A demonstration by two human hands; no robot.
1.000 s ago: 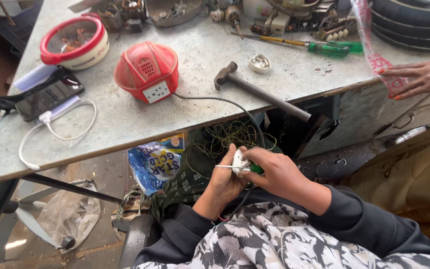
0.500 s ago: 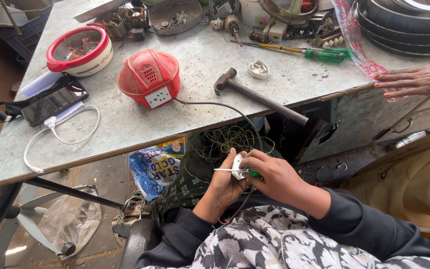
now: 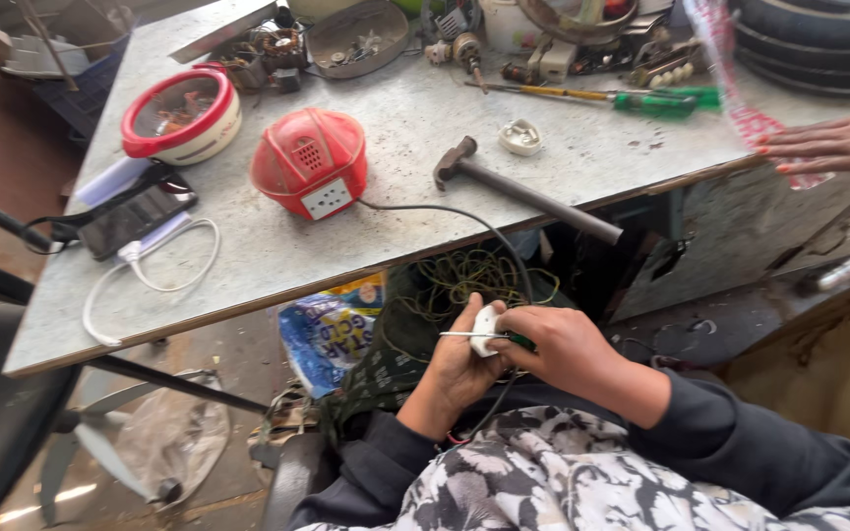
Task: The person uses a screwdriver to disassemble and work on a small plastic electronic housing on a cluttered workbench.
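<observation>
Gripping a small white plug (image 3: 485,329) in my left hand (image 3: 459,369), my right hand (image 3: 563,349) closed on a screwdriver (image 3: 464,335) at it, near the counter (image 3: 395,216) edge, red socket box (image 3: 309,162) and hammer (image 3: 523,187) farther off

Cluttered grey workbench (image 3: 395,226)

A red domed socket box (image 3: 309,162), hammer (image 3: 523,189), green-handled screwdriver (image 3: 632,98), red-rimmed bowl (image 3: 181,116), phone (image 3: 135,218) and white cable (image 3: 150,285) lie on it.

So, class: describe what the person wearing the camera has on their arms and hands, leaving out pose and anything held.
Both the left hand and the right hand are bare, with no gloves. Each arm wears a long dark navy sleeve ending at the wrist. A loose grey-and-white floral-print cloth lies over the lap beneath them.
</observation>
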